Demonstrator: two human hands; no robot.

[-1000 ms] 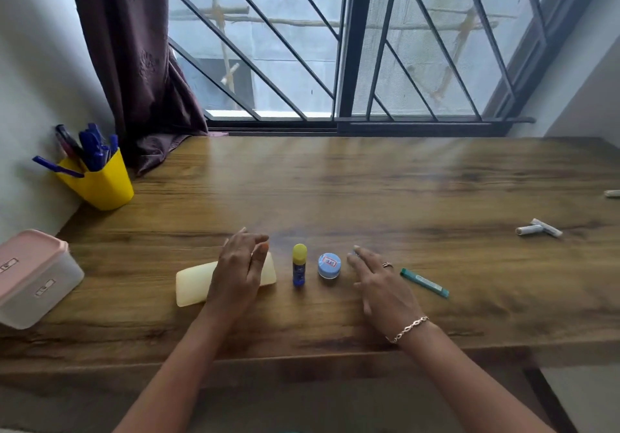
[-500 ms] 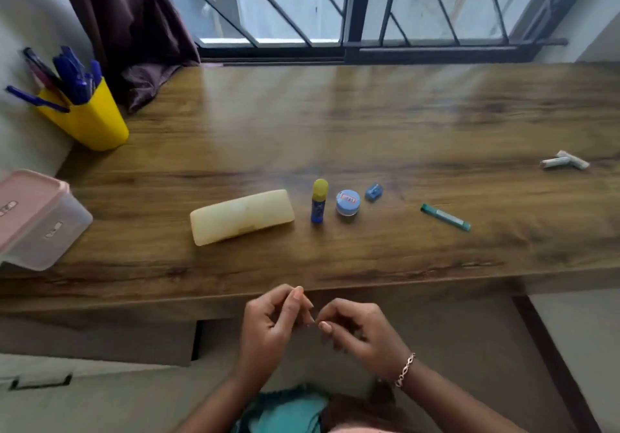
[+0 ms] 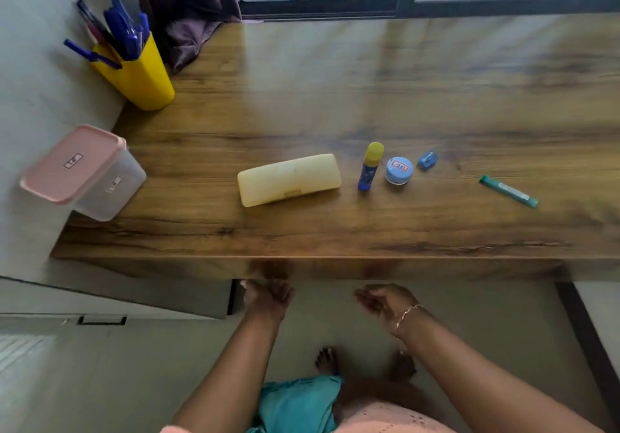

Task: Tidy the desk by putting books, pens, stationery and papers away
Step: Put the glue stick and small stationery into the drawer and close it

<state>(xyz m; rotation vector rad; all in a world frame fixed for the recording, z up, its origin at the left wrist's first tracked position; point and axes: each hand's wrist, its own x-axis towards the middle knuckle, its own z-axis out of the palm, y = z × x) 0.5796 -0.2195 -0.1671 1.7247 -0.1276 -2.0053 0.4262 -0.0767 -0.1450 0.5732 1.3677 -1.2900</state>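
Along the middle of a wooden desk (image 3: 318, 97), seen from above, a row of stationery is sitting. At the left of the row a pale yellow pencil case (image 3: 288, 179) is lying flat, its long axis running left to right with the right end angled slightly toward the window. Just beside it a blue glue stick (image 3: 370, 166) is standing on end, yellow cap up, followed by a small blue-lidded jar (image 3: 399, 170) and a blue sharpener (image 3: 427, 160). Well apart to the right a green pen-like tube (image 3: 508, 191) is lying diagonally, its left end pointing away from the person. At the far left a yellow holder (image 3: 139, 73) is leaning, full of blue pens (image 3: 124, 30), and a pink-lidded box (image 3: 80, 171) is sitting near the front corner. Below the desk's front edge both hands are hovering, touching nothing: the right hand (image 3: 385, 301) is lying open with fingers extended, while the left hand (image 3: 268, 298) is too blurred to tell how its fingers are lying.
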